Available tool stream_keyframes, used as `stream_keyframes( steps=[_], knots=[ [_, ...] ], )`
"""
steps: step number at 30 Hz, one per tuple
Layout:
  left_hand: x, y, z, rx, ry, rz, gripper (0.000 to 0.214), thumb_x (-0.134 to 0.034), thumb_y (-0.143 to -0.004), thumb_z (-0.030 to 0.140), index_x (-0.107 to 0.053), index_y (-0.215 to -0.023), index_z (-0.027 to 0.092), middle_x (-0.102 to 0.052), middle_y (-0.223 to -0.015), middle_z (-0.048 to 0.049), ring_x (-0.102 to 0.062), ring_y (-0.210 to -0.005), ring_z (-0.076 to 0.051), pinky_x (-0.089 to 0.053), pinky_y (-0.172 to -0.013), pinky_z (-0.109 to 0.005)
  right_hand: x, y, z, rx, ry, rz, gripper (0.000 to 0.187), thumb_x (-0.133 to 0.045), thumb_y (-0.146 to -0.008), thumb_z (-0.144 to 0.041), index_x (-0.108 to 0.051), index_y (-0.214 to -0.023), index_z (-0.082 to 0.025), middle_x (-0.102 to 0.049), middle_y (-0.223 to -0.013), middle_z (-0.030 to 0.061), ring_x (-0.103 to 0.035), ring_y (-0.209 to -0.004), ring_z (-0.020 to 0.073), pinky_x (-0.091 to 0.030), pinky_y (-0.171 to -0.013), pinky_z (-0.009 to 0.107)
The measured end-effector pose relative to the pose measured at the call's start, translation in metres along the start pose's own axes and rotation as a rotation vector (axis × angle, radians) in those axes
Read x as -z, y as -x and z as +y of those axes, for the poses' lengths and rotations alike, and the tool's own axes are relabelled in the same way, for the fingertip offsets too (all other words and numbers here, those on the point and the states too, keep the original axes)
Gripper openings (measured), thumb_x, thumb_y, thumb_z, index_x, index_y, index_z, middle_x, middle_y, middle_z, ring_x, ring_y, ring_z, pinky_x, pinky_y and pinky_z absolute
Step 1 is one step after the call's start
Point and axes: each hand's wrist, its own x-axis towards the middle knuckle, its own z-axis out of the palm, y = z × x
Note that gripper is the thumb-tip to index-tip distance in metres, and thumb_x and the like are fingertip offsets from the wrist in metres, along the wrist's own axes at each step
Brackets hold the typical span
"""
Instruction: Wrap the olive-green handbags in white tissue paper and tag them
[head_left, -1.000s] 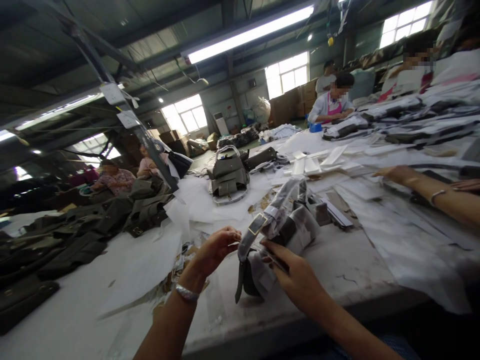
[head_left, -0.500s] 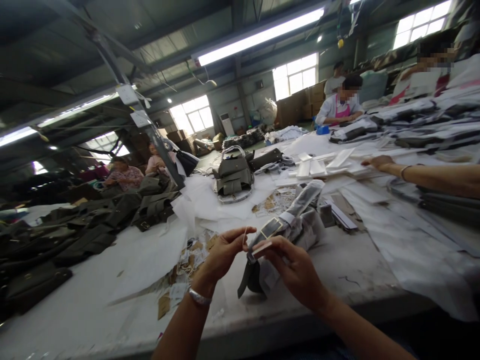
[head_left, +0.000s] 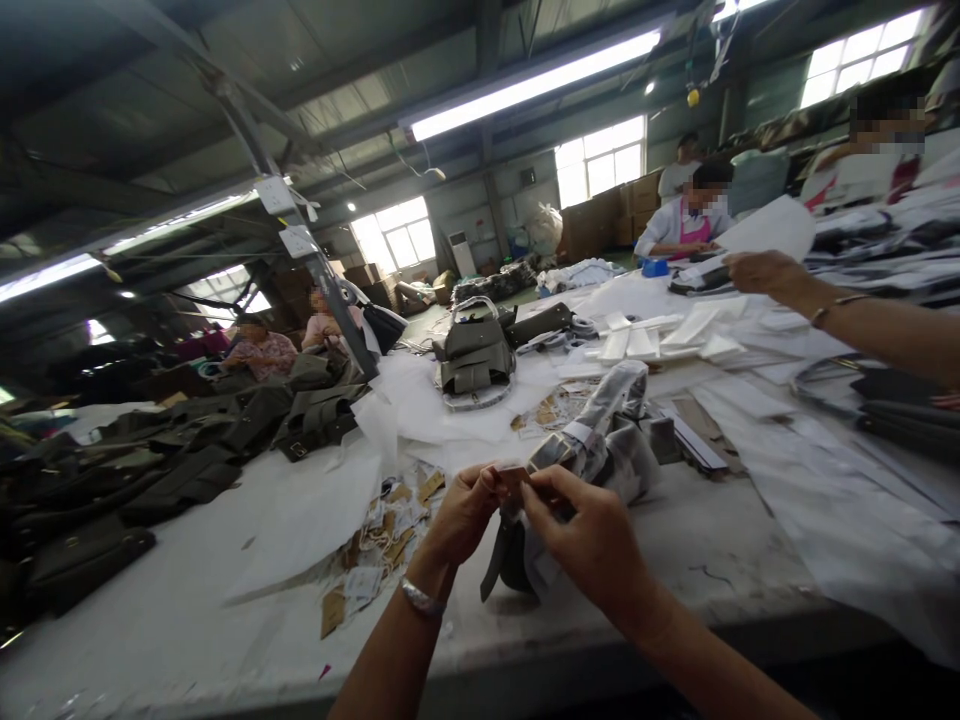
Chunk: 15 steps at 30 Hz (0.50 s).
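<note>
Between my two hands is a small brown hang tag (head_left: pixel 514 477). My left hand (head_left: pixel 466 512) pinches its left end, with the fingers closed. On the other side, the thumb and fingers of my right hand (head_left: pixel 589 525) grip its right edge. Just behind the tag lies a bag strap (head_left: pixel 604 408) wrapped in clear film, with a pale band around it and a buckle partly covered by my right hand. A dark strap end (head_left: pixel 506 565) sticks out below my hands. Any string on the tag is too small to make out.
Loose tags and strings (head_left: pixel 390 530) lie left of my hands. A grey-green bag (head_left: pixel 476 350) stands farther back; dark bags (head_left: pixel 187 460) are heaped at left. At right, a co-worker's hand (head_left: pixel 772 275) holds a white sheet (head_left: pixel 776 228) above white strips (head_left: pixel 667 335).
The tag has turned from edge-on to showing its brown face, and both hands now pinch it. The co-worker's hand at right has risen with a white sheet. The view has shifted slightly.
</note>
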Motion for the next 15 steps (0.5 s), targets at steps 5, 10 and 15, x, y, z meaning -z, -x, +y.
stream_keyframes(
  steps=[5, 10, 15],
  knots=[
    [-0.004, 0.002, 0.003, -0.043, -0.095, 0.012, 0.049, -0.077, -0.076, 0.058, -0.073, -0.098, 0.014, -0.066, -0.087, -0.0071, -0.057, -0.086, -0.019, -0.046, -0.081, -0.029, 0.006, -0.009, -0.004, 0.135, 0.253, -0.043, 0.013, -0.062, -0.091, -0.033, -0.074, -0.095, -0.029, -0.077, -0.086, -0.0012, -0.073, -0.075, 0.0201, -0.045, -0.063, 0.027],
    [-0.011, 0.004, 0.024, -0.107, -0.252, 0.052, 0.029, -0.085, -0.072, 0.034, -0.075, -0.094, 0.018, -0.069, -0.093, -0.0066, -0.061, -0.089, -0.021, -0.048, -0.082, -0.030, 0.010, -0.015, -0.005, 0.245, 0.309, -0.147, 0.016, -0.061, -0.092, -0.030, -0.074, -0.099, -0.026, -0.077, -0.089, 0.0039, -0.072, -0.075, 0.0220, -0.049, -0.063, 0.028],
    [-0.018, 0.018, 0.046, -0.243, -0.540, 0.130, 0.020, -0.075, -0.083, 0.028, -0.075, -0.102, 0.022, -0.066, -0.098, -0.0064, -0.060, -0.093, -0.019, -0.047, -0.083, -0.026, 0.011, -0.009, 0.007, 0.285, 0.034, -0.060, 0.021, -0.054, -0.096, -0.022, -0.072, -0.108, -0.023, -0.074, -0.102, 0.0047, -0.071, -0.091, 0.0193, -0.054, -0.084, 0.027]
  ],
)
